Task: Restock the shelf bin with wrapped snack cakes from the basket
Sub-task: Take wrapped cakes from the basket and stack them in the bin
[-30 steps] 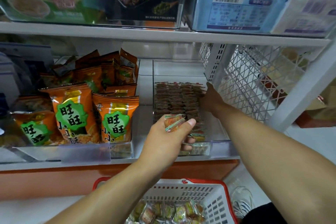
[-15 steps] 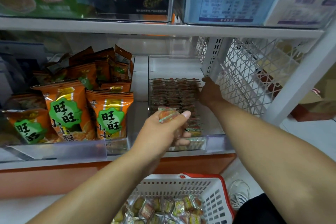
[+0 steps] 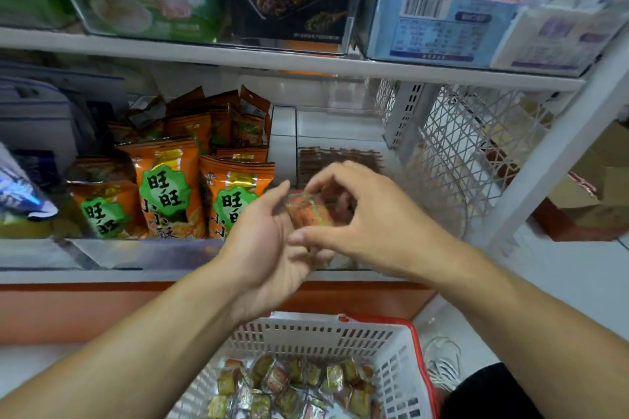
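Two hands: meeting on one cake [image 3: 306,211]
Left hand [image 3: 269,248]: palm up, cradling cake
Right hand [image 3: 367,218]: fingertips pinching cake
Bin [image 3: 340,160]: behind hands
Basket [image 3: 401,374]: below, holding cakes

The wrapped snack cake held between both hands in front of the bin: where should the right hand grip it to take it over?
Likely by the cake's exposed upper right part. The left hand cradles the wrapped snack cake from below and the left, so the right hand best comes from above right, fingers over the top and thumb beneath, pinching across the body.
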The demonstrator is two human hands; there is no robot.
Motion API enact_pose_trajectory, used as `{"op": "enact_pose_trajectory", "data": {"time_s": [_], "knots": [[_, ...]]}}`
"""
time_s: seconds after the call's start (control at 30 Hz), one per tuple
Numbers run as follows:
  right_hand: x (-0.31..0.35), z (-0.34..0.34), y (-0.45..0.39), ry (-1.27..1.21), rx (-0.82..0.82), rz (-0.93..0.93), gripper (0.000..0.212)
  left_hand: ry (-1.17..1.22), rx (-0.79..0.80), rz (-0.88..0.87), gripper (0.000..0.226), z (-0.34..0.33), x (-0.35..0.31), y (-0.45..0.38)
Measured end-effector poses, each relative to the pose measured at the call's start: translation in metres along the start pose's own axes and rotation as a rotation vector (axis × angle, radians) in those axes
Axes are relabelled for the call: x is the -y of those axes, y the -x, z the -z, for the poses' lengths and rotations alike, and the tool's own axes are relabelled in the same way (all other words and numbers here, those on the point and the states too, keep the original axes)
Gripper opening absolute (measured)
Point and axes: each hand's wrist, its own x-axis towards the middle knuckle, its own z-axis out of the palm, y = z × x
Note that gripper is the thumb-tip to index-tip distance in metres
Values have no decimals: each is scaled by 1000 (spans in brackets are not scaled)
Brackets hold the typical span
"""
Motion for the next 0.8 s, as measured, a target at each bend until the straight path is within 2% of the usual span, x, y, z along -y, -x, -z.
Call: {"op": "enact_pose_trajectory", "data": {"time_s": [0.03, 0.1, 0.23, 0.3, 0.37, 0.5, 0.6, 0.7, 0.8], "knots": [[5, -4, 5, 31, 2, -10, 57, 2, 13, 4, 71, 1, -1, 2], [7, -8, 7, -64, 8, -63, 55, -47, 5, -15, 68, 5, -2, 4], [0, -3, 3, -591, 68, -271, 62, -189, -161, -88, 62, 11, -6, 5], [-5, 2, 0, -858, 108, -356, 56, -231, -245, -127, 59, 14, -9, 6], [-8, 5, -2, -1020, 161, -404, 48, -255, -307, -165, 55, 17, -10, 7], [-10, 2, -2, -1118, 195, -466, 32, -334, -424, -262, 46, 23, -11, 7], [-13, 1, -3, -1132, 206, -446, 27, -413, -488, -318, 44, 28, -14, 6], [-13, 2, -3, -1147, 264, -404, 30, -402, -523, -277, 39, 31, -16, 7], [-12, 1, -1, -1131, 344, -326, 39, -396, -443, -203, 43, 28, -12, 8]]}}
